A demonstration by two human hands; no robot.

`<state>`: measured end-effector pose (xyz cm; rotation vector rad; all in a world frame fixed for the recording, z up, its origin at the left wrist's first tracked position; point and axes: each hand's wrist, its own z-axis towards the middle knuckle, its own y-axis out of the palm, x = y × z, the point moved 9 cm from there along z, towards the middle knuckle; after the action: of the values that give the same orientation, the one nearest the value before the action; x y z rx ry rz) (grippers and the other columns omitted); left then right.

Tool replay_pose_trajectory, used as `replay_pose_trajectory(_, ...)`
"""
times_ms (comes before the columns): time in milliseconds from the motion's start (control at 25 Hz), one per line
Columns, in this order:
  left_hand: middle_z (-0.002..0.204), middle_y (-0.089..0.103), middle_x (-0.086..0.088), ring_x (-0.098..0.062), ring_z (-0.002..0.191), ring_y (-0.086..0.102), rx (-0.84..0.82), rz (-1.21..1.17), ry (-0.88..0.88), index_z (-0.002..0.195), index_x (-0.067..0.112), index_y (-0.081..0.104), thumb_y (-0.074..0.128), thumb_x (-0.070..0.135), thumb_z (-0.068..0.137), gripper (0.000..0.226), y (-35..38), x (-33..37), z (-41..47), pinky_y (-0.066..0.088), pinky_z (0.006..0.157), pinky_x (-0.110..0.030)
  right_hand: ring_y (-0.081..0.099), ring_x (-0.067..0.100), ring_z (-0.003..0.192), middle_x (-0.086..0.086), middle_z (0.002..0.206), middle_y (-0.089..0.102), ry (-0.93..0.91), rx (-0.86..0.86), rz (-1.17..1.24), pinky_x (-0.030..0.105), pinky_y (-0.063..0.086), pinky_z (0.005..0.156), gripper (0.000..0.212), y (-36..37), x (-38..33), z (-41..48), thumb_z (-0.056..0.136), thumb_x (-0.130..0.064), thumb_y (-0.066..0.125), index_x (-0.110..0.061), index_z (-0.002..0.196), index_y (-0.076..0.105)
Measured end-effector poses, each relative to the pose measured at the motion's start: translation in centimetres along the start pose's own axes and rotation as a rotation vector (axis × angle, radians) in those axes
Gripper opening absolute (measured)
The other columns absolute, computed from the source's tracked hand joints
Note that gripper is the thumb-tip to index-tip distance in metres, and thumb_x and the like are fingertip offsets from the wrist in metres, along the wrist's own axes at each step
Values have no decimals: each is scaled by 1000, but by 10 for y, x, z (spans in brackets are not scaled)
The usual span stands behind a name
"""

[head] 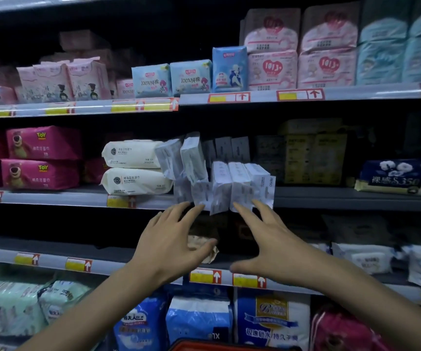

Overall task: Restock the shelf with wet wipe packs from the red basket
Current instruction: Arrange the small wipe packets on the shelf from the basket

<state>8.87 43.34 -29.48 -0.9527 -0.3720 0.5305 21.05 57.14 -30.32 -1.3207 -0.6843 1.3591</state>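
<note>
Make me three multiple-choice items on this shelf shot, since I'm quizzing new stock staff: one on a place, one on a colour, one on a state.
1. Where do the small white wet wipe packs sit?
A. top shelf
B. middle shelf, right of the cream packs
C. bottom shelf

2. What colour are the bear-printed packs at the left?
A. pink
B. green
C. yellow

3. How are the two hands?
A. both closed on a pack
B. one in the basket
C. both open, fingers spread, below the white packs

Answers:
1 B: they stand at the middle shelf's edge, beside the cream packs.
2 A: both wrappers are deep pink.
3 C: the left hand and right hand hold nothing.
</note>
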Motion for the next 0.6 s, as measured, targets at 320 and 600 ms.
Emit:
replay_pose_trajectory(320, 161, 39, 13, -17, 144, 43, -176, -65, 68, 163, 42, 26, 34, 83, 88, 86, 88, 18, -52, 41, 114, -39, -13, 17, 160, -14, 168, -26, 104, -228, -4, 41, 19, 128, 127, 81, 66, -58, 80, -64, 78, -47, 159, -19)
replay_pose_trajectory(600, 141, 58, 9, -23, 129, 58, -468, -27, 108, 157, 36, 41, 35, 77, 84, 84, 211, 27, -122, 48, 101, -42, 22, 23, 154, -2, 167, 14, 185, -557, 8, 40, 33, 122, 117, 204, 128, -108, 87, -57, 75, -36, 164, -10)
